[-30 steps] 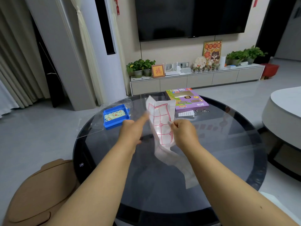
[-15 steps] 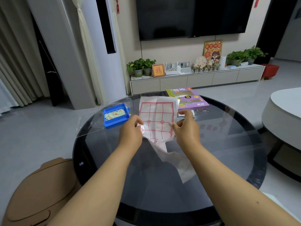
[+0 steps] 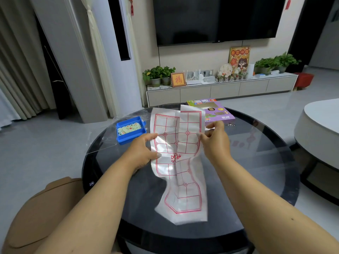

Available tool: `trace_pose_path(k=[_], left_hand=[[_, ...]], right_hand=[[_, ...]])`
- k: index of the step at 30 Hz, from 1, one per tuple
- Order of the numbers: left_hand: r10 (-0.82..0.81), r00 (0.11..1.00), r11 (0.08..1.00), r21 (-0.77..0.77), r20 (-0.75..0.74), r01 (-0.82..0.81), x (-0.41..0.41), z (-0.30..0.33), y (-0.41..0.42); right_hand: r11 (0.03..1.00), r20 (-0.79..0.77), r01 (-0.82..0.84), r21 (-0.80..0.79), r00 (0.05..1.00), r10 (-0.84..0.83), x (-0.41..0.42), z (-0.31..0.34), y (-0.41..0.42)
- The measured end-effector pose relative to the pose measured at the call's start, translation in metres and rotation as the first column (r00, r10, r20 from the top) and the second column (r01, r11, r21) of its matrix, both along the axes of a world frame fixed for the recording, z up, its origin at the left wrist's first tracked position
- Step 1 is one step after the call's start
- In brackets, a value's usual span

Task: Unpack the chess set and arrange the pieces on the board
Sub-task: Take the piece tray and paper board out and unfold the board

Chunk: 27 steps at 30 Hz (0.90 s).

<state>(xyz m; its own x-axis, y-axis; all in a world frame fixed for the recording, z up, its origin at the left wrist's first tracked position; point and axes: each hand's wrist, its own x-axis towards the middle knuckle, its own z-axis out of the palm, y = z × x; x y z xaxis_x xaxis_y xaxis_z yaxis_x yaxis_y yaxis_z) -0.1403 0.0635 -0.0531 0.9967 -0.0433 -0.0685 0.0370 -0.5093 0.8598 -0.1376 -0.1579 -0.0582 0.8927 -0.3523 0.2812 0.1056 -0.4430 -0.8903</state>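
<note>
A thin white board sheet (image 3: 180, 162) with a red grid is half unfolded above the round dark glass table (image 3: 256, 162). My left hand (image 3: 142, 152) pinches its left edge and my right hand (image 3: 214, 142) pinches its right edge. The sheet is creased down the middle and its lower end rests on the glass. A blue tray (image 3: 131, 132) holding several pale round chess pieces (image 3: 129, 128) sits at the table's far left, just left of my left hand. The purple game box (image 3: 212, 110) lies at the far edge behind the sheet.
A clear plastic sheet (image 3: 104, 142) lies under and left of the blue tray, overhanging the table edge. A tan seat (image 3: 42, 208) is at the near left, a white round table (image 3: 319, 129) at the right. A TV cabinet stands beyond.
The sheet has opened out lengthwise and sideways; its lower part has dropped toward me onto the glass. My hands have moved apart along its edges.
</note>
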Motion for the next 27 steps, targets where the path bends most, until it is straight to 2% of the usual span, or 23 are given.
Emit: trace_pose_path(k=[4, 8, 13, 16, 20, 25, 27], left_hand=[[-0.042, 0.998, 0.999, -0.001, -0.051, 0.042, -0.001, -0.002, 0.008], [-0.070, 0.993, 0.997, -0.030, -0.091, 0.068, -0.005, -0.004, 0.009], [-0.077, 0.986, 0.996, -0.060, -0.148, 0.069, -0.002, -0.014, 0.012], [-0.077, 0.981, 0.996, -0.046, -0.178, 0.070, 0.001, -0.021, 0.014], [-0.063, 0.978, 0.998, 0.019, -0.199, 0.068, 0.002, -0.025, 0.017], [-0.034, 0.983, 0.996, 0.076, -0.180, 0.048, 0.006, -0.027, 0.028], [-0.020, 0.982, 0.994, 0.106, -0.190, 0.041, 0.010, -0.028, 0.033]], right_hand=[[1.000, -0.038, 0.023, -0.008, 0.999, -0.024, 0.006, 0.000, -0.004], [0.998, -0.093, -0.055, 0.023, 0.994, 0.057, 0.011, -0.007, -0.007], [0.943, -0.222, -0.174, 0.282, 0.945, 0.240, 0.014, -0.014, -0.006], [0.887, -0.261, -0.292, 0.358, 0.881, 0.395, 0.010, -0.017, -0.008], [0.893, -0.307, -0.396, 0.212, 0.841, 0.446, 0.005, -0.018, -0.011], [0.870, -0.409, -0.480, 0.113, 0.776, 0.481, 0.008, -0.014, -0.027], [0.873, -0.424, -0.470, 0.131, 0.769, 0.478, 0.010, -0.013, -0.032]])
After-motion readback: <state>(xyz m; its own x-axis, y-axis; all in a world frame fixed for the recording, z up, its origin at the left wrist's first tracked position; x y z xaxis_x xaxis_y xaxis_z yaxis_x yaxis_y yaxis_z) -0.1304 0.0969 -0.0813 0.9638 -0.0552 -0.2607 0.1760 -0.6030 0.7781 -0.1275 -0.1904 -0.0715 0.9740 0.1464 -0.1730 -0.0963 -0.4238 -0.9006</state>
